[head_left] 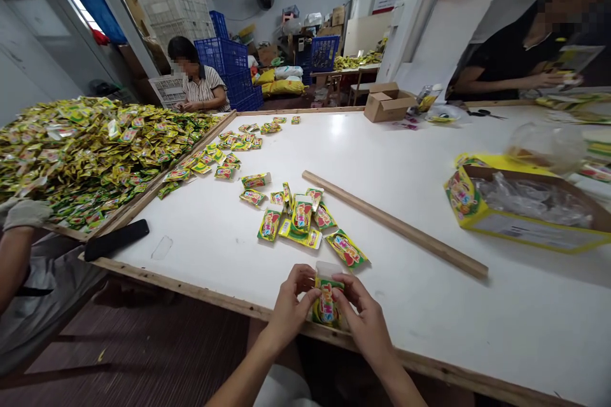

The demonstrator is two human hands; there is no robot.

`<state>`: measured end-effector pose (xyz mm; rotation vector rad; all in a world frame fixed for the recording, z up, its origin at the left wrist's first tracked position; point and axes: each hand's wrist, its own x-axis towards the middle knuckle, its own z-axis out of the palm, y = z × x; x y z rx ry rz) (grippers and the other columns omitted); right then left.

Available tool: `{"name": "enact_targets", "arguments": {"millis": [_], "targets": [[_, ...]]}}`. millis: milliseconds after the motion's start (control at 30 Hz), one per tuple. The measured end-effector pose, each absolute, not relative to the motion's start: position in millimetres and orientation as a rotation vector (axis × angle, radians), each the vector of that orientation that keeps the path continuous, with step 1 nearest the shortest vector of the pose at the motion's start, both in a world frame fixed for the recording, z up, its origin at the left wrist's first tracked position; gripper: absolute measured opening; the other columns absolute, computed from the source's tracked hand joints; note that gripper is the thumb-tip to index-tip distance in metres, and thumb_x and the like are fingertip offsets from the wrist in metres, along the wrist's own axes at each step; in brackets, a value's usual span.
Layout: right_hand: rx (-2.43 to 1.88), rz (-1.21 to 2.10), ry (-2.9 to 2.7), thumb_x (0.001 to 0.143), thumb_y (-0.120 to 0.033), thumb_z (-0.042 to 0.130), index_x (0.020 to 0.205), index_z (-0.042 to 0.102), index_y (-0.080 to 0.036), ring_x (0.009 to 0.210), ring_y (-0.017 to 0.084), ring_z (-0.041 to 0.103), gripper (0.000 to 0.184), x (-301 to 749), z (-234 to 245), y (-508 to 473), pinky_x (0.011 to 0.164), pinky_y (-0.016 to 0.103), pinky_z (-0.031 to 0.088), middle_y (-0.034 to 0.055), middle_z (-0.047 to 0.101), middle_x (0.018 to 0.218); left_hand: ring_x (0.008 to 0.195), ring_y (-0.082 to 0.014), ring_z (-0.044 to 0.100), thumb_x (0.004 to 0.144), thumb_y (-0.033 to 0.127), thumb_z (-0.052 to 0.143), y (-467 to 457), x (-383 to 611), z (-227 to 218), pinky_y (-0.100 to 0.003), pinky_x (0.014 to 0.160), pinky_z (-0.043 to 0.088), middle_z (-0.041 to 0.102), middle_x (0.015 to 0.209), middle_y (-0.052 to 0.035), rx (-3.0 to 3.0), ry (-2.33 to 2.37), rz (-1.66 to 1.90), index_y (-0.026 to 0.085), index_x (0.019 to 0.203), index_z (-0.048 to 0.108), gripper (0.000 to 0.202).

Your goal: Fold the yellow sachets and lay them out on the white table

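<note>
At the table's front edge, a small yellow-and-green carton (pixel 327 305) with bright lettering stands between my two hands, its pale flap open at the top. My left hand (pixel 294 299) grips its left side with thumb and fingers. On the right side, my right hand (pixel 361 308) pinches it the same way. Just beyond my hands lies a loose pile of similar small cartons (pixel 301 213), some overlapping. One carton (pixel 347 249) lies apart, nearest my right hand.
A wooden strip (pixel 396 222) lies across the white table (pixel 429 318). At right is a yellow display box (pixel 525 229) holding clear plastic. A black phone (pixel 117 240) rests at the left corner. Beyond a wooden divider is a packet heap (pixel 95 146). Co-workers sit left (pixel 207 86) and right (pixel 506 57).
</note>
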<state>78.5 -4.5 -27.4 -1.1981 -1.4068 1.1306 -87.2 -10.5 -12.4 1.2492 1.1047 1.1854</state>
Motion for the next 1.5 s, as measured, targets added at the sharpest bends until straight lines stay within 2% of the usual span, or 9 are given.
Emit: {"name": "enact_targets", "arguments": {"millis": [100,267,400,500,633,933,1067,1233,1500], "targets": [[-1.201,1.155,-1.482,0.087,-0.054,0.055,0.103,0.067,-0.021,0.095,0.026,0.063,0.039,87,-25,3,0.083,0.036,0.053,0.0092,0.067,0.103,0.085,-0.0180,0.064,0.085,0.029,0.060,-6,-89,-10,-0.030,0.078,0.050,0.066,0.093,-0.0039,1.327,1.114,1.132,0.022,0.113,0.053,0.029],[-1.182,1.035,-1.522,0.086,-0.055,0.056,0.092,0.072,-0.020,0.107,0.029,0.058,0.039,90,-22,15,0.093,0.041,0.047,0.0106,0.066,0.105,0.088,-0.0195,0.063,0.086,0.025,0.056,0,-90,-5,-0.032,0.082,0.050,0.067,0.098,-0.0065,1.517,1.152,1.090,0.020,0.098,0.064,0.015],[-1.123,1.071,-1.371,0.088,-0.047,0.059,0.110,0.063,-0.022,0.096,0.025,0.063,0.034,85,-24,14,0.085,0.038,0.052,0.0081,0.068,0.100,0.109,-0.0215,0.058,0.085,0.019,0.055,0,-85,-4,-0.036,0.095,0.047,0.062,0.112,-0.0080,1.458,1.087,1.230,0.021,0.103,0.060,0.018],[-1.102,1.015,-1.435,0.090,-0.041,0.058,0.108,0.064,-0.024,0.100,0.023,0.062,0.026,85,-23,7,0.089,0.036,0.050,0.0062,0.067,0.103,0.102,-0.0203,0.060,0.085,0.017,0.055,-2,-81,-3,-0.035,0.092,0.048,0.063,0.104,-0.0068,1.468,1.106,1.265,0.021,0.105,0.057,0.020],[-1.102,0.924,-1.551,0.090,-0.039,0.059,0.097,0.069,-0.023,0.103,0.023,0.060,0.020,83,-19,-1,0.091,0.033,0.048,0.0062,0.066,0.107,0.089,-0.0195,0.061,0.086,0.020,0.057,-4,-79,0,-0.031,0.082,0.048,0.065,0.091,-0.0058,1.554,1.206,1.257,0.018,0.088,0.064,0.007],[-1.307,0.896,-1.416,0.085,-0.047,0.061,0.092,0.066,-0.018,0.071,0.021,0.060,0.030,71,-12,6,0.069,0.031,0.049,0.0052,0.066,0.080,0.073,-0.0161,0.058,0.082,0.026,0.063,5,-72,0,-0.025,0.068,0.046,0.066,0.080,-0.0044,1.258,1.269,1.271,0.015,0.089,0.065,0.013],[-1.256,0.956,-1.399,0.086,-0.046,0.059,0.089,0.065,-0.019,0.078,0.022,0.062,0.028,73,-16,3,0.072,0.029,0.050,0.0057,0.067,0.086,0.078,-0.0171,0.060,0.083,0.028,0.063,2,-74,-5,-0.026,0.072,0.047,0.066,0.081,-0.0048,1.231,1.197,1.272,0.015,0.086,0.066,0.014],[-1.192,1.004,-1.378,0.087,-0.042,0.061,0.094,0.067,-0.020,0.085,0.022,0.064,0.024,74,-25,-8,0.075,0.028,0.053,0.0060,0.068,0.093,0.084,-0.0191,0.062,0.083,0.027,0.065,-6,-81,-14,-0.029,0.077,0.049,0.069,0.090,-0.0065,1.194,1.108,1.253,0.016,0.095,0.070,0.017],[-1.173,0.914,-1.380,0.088,-0.038,0.061,0.093,0.069,-0.020,0.084,0.022,0.065,0.021,81,-27,-15,0.076,0.029,0.054,0.0062,0.069,0.090,0.085,-0.0201,0.063,0.079,0.014,0.066,-1,-74,-11,-0.030,0.078,0.049,0.068,0.085,-0.0057,1.273,1.059,1.337,0.018,0.084,0.075,0.012]]}}
